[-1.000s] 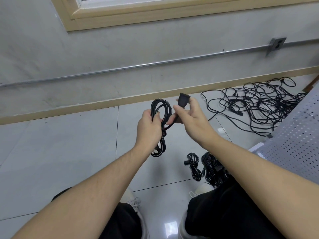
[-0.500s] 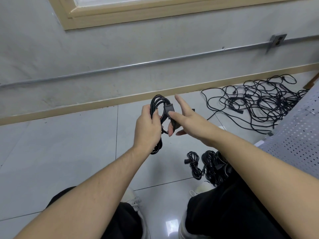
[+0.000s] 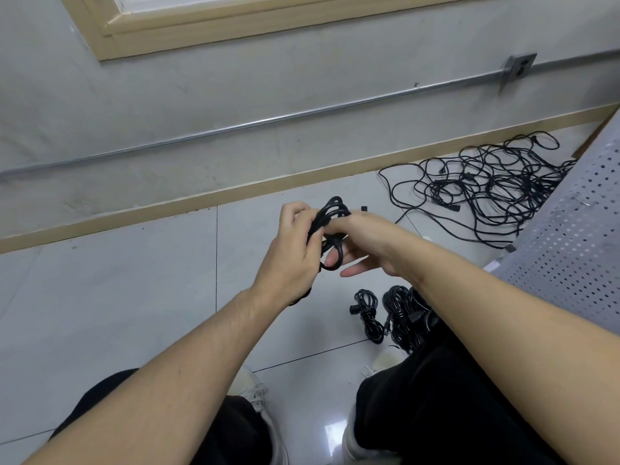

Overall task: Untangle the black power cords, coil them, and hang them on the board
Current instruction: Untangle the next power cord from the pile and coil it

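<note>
Coiled cord (image 3: pixel 330 214): gripped mid-bundle by left hand (image 3: pixel 295 253), keeping loops gathered. Right hand (image 3: pixel 364 245): fingers hooked through a wrap just beside that grip, apparently cinching it. Finished coils (image 3: pixel 392 313) below the grip; tangled cords (image 3: pixel 486 189) well right.

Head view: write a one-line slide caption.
Both hands, left hand and right hand, wrap a coiled black power cord above the floor, tangled cords behind.

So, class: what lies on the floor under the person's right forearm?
Coiled black cords lie bundled on the tiles beside the knee. The right forearm and trouser leg cover part of the bundle, so its count stays unclear.
</note>
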